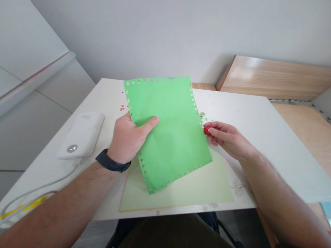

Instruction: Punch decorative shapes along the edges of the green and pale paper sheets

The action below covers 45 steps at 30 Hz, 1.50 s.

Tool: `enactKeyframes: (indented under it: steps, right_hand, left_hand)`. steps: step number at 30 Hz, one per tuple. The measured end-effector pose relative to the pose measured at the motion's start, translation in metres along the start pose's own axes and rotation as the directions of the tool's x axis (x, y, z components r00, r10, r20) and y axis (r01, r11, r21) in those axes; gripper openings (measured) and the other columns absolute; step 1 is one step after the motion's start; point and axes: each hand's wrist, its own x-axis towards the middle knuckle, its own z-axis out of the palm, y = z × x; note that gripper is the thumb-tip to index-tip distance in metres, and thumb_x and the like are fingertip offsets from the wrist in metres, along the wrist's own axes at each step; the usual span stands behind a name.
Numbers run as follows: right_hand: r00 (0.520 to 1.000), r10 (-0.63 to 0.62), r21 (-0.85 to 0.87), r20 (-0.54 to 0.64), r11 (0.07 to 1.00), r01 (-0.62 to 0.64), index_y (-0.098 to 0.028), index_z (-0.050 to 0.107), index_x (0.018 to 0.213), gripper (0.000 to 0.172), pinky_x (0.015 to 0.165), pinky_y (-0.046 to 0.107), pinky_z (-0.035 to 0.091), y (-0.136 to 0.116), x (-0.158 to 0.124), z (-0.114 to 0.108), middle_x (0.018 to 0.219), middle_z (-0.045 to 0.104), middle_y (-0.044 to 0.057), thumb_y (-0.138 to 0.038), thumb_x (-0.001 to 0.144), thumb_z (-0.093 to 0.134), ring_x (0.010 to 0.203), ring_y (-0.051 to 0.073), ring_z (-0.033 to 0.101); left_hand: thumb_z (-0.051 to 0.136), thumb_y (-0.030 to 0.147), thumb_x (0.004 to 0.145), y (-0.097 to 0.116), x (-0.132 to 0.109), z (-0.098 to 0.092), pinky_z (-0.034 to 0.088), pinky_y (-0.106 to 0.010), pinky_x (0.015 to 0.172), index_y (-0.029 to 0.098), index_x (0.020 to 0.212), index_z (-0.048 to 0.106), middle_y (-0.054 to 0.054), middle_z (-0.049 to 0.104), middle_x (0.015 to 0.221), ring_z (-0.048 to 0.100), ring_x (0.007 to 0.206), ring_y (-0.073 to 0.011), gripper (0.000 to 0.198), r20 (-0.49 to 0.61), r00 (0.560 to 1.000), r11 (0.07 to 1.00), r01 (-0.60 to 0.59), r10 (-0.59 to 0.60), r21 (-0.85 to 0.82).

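Observation:
A green sheet of paper [168, 137], lined along its edges with small punched shapes, is held up over the table. My left hand [133, 132] grips its left side, with the thumb on the front and the fingers hidden behind. My right hand [226, 136] pinches a small red craft punch [207, 130] at the sheet's right edge. Part of the punch is covered by my fingers. Tiny green and red paper cutouts [202, 114] lie just behind that edge. Underneath, a pale yellow-green sheet [191, 191] rests on the table.
On the left of the white table [258, 144] lies a white power bank [81, 134] with a cable [60, 179] running toward the front left. More red paper bits [122, 107] are scattered near my left hand. A wooden panel [279, 77] stands at the back right.

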Motion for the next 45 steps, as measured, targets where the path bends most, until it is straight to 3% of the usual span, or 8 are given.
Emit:
enactKeyframes:
  steps: [18, 45]
  right_hand:
    - [1.000, 0.026, 0.055, 0.015, 0.998, -0.027, -0.023, 0.078, 0.111, 0.028, 0.061, 0.030, 0.037, -0.0031, -0.0020, 0.0018, 0.097, 0.068, 0.004, -0.037, 0.087, 0.084, 0.075, 0.015, 0.054]
    - [0.999, -0.013, -0.032, 0.048, 0.999, 0.015, -0.023, 0.077, 0.114, 0.028, 0.059, 0.028, 0.034, 0.0019, 0.0002, -0.0012, 0.094, 0.066, 0.003, -0.036, 0.090, 0.083, 0.071, 0.011, 0.049]
  left_hand:
    - [0.085, 0.044, 0.080, -0.0065, 0.0020, 0.0008, 0.059, -0.046, 0.110, 0.026, 0.125, 0.078, -0.004, 0.079, 0.127, 0.075, 0.116, -0.0301, 0.048, -0.007, 1.000, 1.000, 0.009, -0.009, -0.004]
    - [0.087, 0.042, 0.080, -0.0053, 0.0021, 0.0018, 0.062, -0.046, 0.106, 0.025, 0.122, 0.079, -0.004, 0.080, 0.125, 0.076, 0.114, -0.0300, 0.046, -0.025, 1.000, 1.000, -0.005, 0.005, -0.016]
